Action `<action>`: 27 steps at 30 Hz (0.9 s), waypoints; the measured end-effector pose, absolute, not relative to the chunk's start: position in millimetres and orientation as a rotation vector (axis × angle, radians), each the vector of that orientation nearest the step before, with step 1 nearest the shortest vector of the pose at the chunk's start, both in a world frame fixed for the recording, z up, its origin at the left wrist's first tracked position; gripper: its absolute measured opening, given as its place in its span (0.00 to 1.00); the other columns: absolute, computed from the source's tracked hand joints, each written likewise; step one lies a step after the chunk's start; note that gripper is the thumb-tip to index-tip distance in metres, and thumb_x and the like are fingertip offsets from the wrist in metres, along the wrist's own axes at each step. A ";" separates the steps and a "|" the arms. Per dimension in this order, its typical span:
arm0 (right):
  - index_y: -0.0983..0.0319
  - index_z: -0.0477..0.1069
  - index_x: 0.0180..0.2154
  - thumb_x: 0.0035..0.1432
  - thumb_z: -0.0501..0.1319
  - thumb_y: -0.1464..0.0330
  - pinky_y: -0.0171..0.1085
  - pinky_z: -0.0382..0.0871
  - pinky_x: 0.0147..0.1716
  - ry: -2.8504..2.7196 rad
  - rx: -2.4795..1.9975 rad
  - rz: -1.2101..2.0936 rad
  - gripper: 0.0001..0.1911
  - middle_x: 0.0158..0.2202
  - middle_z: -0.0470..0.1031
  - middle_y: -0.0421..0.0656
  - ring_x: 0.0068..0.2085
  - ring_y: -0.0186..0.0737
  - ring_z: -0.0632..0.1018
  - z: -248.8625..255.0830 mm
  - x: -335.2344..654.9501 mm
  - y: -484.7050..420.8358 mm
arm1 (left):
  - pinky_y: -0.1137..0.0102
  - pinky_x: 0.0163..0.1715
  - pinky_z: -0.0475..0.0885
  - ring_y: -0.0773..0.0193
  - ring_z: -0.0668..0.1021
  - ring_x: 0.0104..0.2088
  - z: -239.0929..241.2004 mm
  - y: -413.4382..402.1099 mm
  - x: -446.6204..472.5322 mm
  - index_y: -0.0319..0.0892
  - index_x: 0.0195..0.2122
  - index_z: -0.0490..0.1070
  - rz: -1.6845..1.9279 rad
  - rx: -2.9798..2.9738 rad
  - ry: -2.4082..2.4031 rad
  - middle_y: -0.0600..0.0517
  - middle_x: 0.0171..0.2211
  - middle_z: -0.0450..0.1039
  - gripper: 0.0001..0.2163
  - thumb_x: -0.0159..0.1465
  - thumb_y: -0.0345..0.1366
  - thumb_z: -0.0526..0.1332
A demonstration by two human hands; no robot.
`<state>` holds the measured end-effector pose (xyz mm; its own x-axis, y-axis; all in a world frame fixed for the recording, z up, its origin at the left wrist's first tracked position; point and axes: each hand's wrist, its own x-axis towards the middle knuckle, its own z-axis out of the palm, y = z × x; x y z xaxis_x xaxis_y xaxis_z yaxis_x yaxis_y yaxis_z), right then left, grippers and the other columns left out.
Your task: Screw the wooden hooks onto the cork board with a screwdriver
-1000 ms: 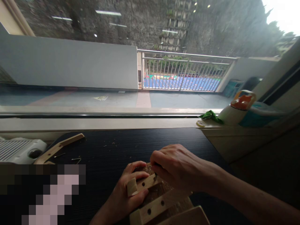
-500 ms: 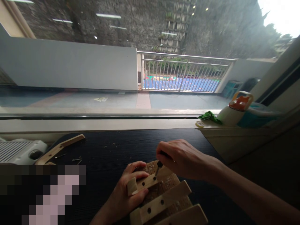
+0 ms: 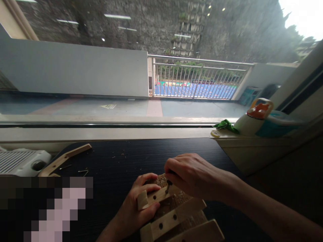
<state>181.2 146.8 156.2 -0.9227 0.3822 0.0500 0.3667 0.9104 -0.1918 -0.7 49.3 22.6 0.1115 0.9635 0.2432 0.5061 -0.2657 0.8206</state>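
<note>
My left hand (image 3: 133,205) grips a pale wooden strip (image 3: 159,196), thumb on the near side and fingers on the far side. The strip lies across a rough brown wooden board (image 3: 163,209) and has dark holes along it. In my closed right hand (image 3: 193,176) is a screwdriver (image 3: 168,185); its handle is hidden in the fist. Its thin shaft points down, with the tip at one of the strip's holes. Closer to me, a second strip (image 3: 180,215) with two holes and a third strip (image 3: 202,232) cross the same board.
On the black table (image 3: 106,188), a bent wooden piece (image 3: 67,156) and several screws (image 3: 82,171) lie at the left, beside a white ribbed appliance (image 3: 22,163). A white bottle (image 3: 248,124) and a green cloth (image 3: 225,125) sit on the windowsill (image 3: 126,133).
My right hand has shifted slightly left and down and turned, bringing the screwdriver more upright. My left hand keeps its grip on the strip.
</note>
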 end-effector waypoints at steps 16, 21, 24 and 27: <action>0.60 0.69 0.34 0.56 0.56 0.63 0.34 0.49 0.24 -3.053 -0.882 0.136 0.08 0.27 0.74 0.40 0.28 0.34 0.72 160.8 191.5 140.8 | 0.59 0.52 0.66 0.52 0.69 0.52 25.8 49.8 0.4 0.44 0.41 0.73 1.108 1.836 1.427 0.46 0.52 0.65 0.13 0.53 0.30 0.62; 0.61 0.70 0.34 0.54 0.55 0.72 0.33 0.53 0.26 -3.164 -0.677 0.168 0.06 0.32 0.74 0.41 0.32 0.35 0.73 182.5 193.5 132.3 | 0.58 0.52 0.66 0.52 0.69 0.52 27.1 48.5 1.1 0.44 0.40 0.73 1.123 1.834 1.404 0.45 0.51 0.66 0.12 0.54 0.30 0.61; 0.62 0.71 0.34 0.55 0.55 0.73 0.34 0.54 0.27 -3.192 -0.657 0.129 0.07 0.32 0.74 0.42 0.32 0.36 0.73 184.5 187.2 128.5 | 0.58 0.51 0.66 0.52 0.69 0.52 25.9 48.0 1.2 0.44 0.40 0.73 1.130 1.829 1.404 0.45 0.51 0.66 0.12 0.54 0.30 0.62; 0.62 0.71 0.33 0.55 0.55 0.73 0.34 0.54 0.27 -3.191 -0.614 0.135 0.07 0.32 0.74 0.42 0.33 0.36 0.73 183.4 183.1 127.8 | 0.59 0.52 0.66 0.53 0.69 0.52 24.0 48.3 0.8 0.44 0.40 0.73 1.150 1.829 1.388 0.45 0.51 0.65 0.12 0.54 0.30 0.62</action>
